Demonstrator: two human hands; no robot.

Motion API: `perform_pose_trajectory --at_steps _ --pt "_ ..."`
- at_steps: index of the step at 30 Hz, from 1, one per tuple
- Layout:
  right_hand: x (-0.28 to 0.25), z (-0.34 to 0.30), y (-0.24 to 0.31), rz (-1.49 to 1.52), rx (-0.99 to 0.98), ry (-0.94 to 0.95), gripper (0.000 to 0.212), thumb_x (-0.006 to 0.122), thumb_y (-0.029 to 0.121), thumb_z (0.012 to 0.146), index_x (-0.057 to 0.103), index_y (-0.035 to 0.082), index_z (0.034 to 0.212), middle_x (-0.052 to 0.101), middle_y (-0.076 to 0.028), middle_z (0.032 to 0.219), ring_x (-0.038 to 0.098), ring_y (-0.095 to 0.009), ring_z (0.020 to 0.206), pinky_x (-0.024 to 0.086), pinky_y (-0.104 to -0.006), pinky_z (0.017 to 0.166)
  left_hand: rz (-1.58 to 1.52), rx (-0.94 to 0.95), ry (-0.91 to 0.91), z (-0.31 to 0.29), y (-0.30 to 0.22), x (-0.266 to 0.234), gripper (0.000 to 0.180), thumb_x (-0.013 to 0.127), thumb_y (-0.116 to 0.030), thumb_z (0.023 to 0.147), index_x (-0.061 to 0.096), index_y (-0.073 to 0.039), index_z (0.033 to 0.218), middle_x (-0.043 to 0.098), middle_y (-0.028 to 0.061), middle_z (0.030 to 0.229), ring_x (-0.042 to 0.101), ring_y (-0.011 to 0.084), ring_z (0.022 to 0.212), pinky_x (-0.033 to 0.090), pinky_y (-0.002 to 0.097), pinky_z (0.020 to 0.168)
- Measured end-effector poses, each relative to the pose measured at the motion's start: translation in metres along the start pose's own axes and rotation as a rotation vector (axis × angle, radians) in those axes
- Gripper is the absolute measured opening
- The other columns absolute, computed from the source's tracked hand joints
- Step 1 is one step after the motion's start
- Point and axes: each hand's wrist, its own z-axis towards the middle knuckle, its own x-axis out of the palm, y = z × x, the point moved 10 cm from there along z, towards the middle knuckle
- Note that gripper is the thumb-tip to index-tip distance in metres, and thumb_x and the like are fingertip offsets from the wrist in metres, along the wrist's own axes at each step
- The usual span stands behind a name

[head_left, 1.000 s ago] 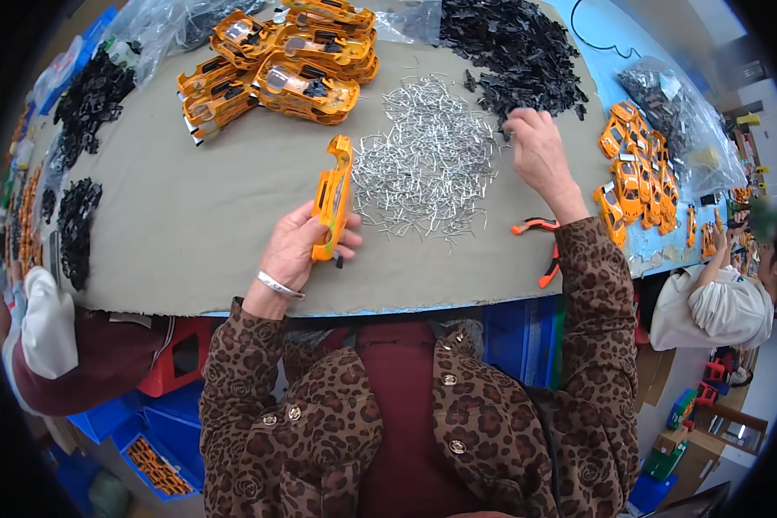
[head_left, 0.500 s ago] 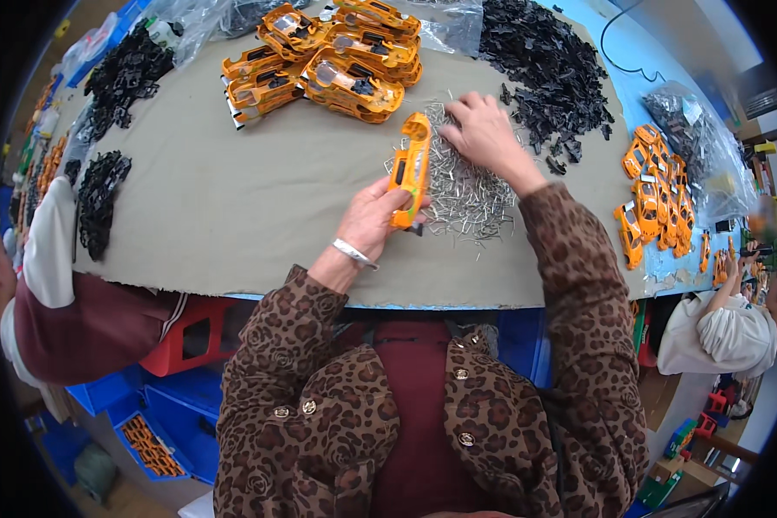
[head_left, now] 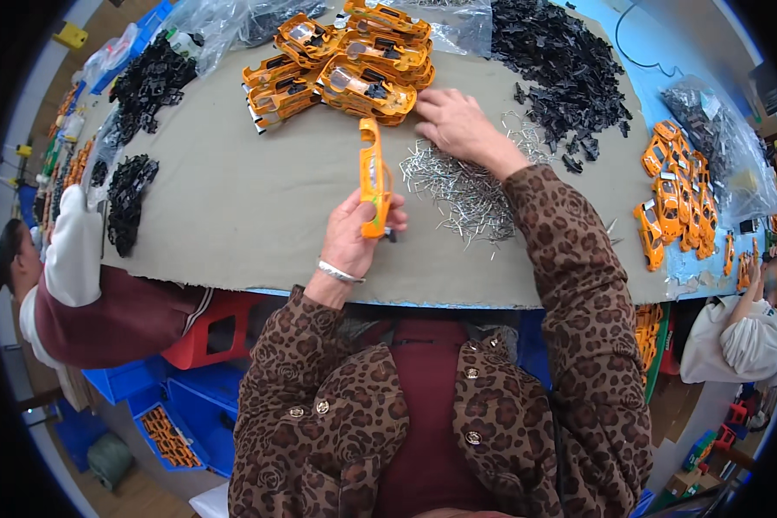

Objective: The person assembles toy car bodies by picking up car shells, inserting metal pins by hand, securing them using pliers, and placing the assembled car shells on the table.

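My left hand [head_left: 351, 239] grips an orange toy car body [head_left: 372, 183] by its near end. The shell is turned on its side, held above the cloth with its far end pointing away from me. My right hand [head_left: 462, 127] hovers at the far left edge of a pile of thin bent metal pins [head_left: 468, 197]. Its fingers are bent and drawn together, and what they hold, if anything, is too small to make out. Just past these fingertips lies a stack of orange toy car bodies [head_left: 354, 73] with clear windows and black inner parts.
Small black plastic parts [head_left: 561, 73] spread at the far right. More black parts [head_left: 129, 203] lie at the left. Orange car bodies [head_left: 678, 203] cover the blue surface on the right, beside a plastic bag [head_left: 729, 147]. People sit on both sides; one sleeve [head_left: 73, 246] rests near the table's left edge.
My left hand has drawn the car body left, away from the pins. My right hand has shifted left across the pile, toward the stacked bodies. The whole view has swung slightly.
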Motion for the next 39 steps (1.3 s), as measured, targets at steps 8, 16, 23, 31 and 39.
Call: perform_pose_trajectory --at_steps 8,16,23,31,39 --pt "-0.012 -0.033 0.004 0.018 0.095 0.482 0.025 0.055 0.014 0.086 0.060 0.004 0.108 0.058 -0.010 0.116 0.055 -0.028 0.102 0.044 -0.0391 0.090 0.050 0.046 0.018 -0.035 -0.032 -0.025 0.036 0.058 -0.026 0.091 0.056 0.003 0.112 0.061 0.0157 0.103 0.064 0.0254 0.082 0.055 0.0392 0.076" --pt "0.008 0.004 0.002 0.048 0.037 0.101 0.039 0.052 -0.003 0.074 0.062 0.009 0.110 0.058 -0.007 0.118 0.053 -0.025 0.105 0.042 -0.0382 0.093 0.077 0.064 0.098 -0.029 -0.032 -0.011 0.042 0.059 -0.020 0.090 0.049 0.003 0.124 0.061 0.0176 0.102 0.065 0.0259 0.075 0.056 0.0389 0.070" --pt "-0.031 -0.026 0.010 0.163 0.024 0.180 0.027 0.062 0.016 0.081 0.064 0.010 0.107 0.060 -0.008 0.113 0.053 -0.024 0.106 0.042 -0.0388 0.091 -0.105 -0.023 0.124 -0.037 -0.024 -0.003 0.044 0.058 -0.011 0.089 0.043 -0.004 0.130 0.060 0.0208 0.108 0.065 0.0291 0.078 0.057 0.0432 0.072" --pt "-0.023 -0.052 0.054 0.228 -0.205 0.195 0.015 0.066 0.019 0.076 0.064 0.008 0.086 0.058 -0.007 0.097 0.055 -0.025 0.097 0.046 -0.0372 0.083 -0.071 -0.184 0.117 -0.031 -0.009 0.010 0.053 0.057 -0.006 0.082 0.038 -0.004 0.131 0.053 0.0230 0.119 0.062 0.0363 0.095 0.057 0.0514 0.075" --pt "-0.101 -0.098 0.043 0.054 -0.108 0.203 0.015 0.066 0.004 0.071 0.061 0.007 0.084 0.060 -0.004 0.093 0.056 -0.024 0.092 0.046 -0.0386 0.079 -0.296 -0.209 0.319 -0.033 0.000 0.028 0.054 0.056 -0.018 0.088 0.033 -0.004 0.135 0.050 0.0224 0.119 0.057 0.0398 0.106 0.051 0.0616 0.082"
